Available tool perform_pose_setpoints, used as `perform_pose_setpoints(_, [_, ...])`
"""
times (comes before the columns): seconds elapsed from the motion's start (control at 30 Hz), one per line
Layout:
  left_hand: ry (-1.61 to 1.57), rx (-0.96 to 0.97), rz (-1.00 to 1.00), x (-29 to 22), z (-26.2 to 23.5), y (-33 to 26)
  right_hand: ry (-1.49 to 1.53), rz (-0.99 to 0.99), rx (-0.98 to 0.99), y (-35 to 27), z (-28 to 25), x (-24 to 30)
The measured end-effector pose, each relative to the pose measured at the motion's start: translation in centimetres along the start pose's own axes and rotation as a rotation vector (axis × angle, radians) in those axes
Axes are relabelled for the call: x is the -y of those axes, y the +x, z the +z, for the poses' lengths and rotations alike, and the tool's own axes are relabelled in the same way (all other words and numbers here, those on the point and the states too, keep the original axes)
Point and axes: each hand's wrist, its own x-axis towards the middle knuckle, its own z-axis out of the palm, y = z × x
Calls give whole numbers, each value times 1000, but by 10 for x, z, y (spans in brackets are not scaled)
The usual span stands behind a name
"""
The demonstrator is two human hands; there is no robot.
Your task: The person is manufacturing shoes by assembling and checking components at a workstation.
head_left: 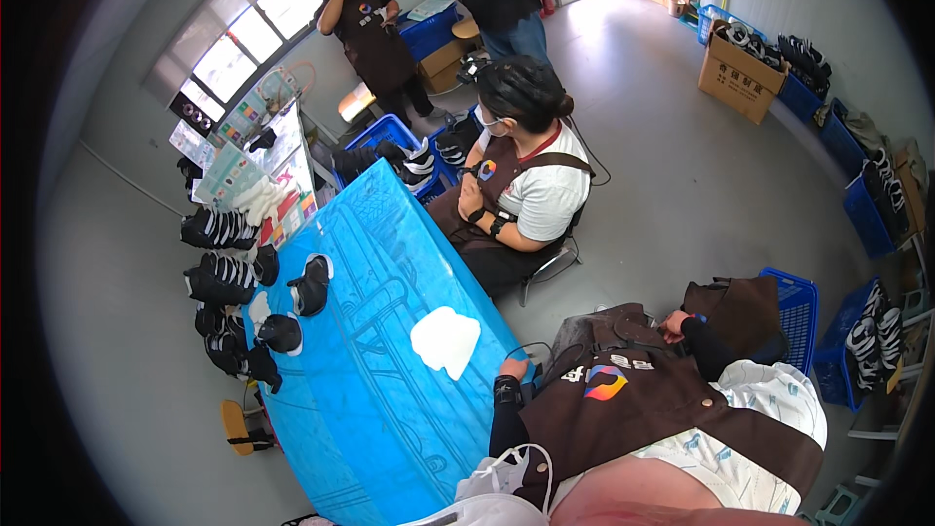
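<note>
My left hand (513, 368) is at the near right edge of the table with the blue plastic cover (365, 409). A thin black cable runs close by it, and its fingers are too small to read. Over by a dark brown cloth bag or garment (735, 317), my right hand (674, 325) looks curled at the side of my apron; what it holds, if anything, is hidden. Nearest to my left hand on the table lies a white flat piece (446, 339). Two black shoes, one upright (312, 284) and one lower (280, 333), stand toward the far left.
Several black-and-white shoes (219, 278) line the table's left edge. A seated person (531, 175) in a brown apron is at the far right side; two people stand behind. Blue baskets (794, 312) and a cardboard box (737, 78) with shoes line the right wall.
</note>
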Motion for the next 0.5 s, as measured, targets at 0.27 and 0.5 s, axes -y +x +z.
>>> perform_pose_setpoints(0.27, [26,-10,-11,9,13,15,5,7,-22,-15,-2,10])
perform_pose_setpoints(0.5, [42,-54,17,23,29,37,-3,20,-43,-25,-7,23])
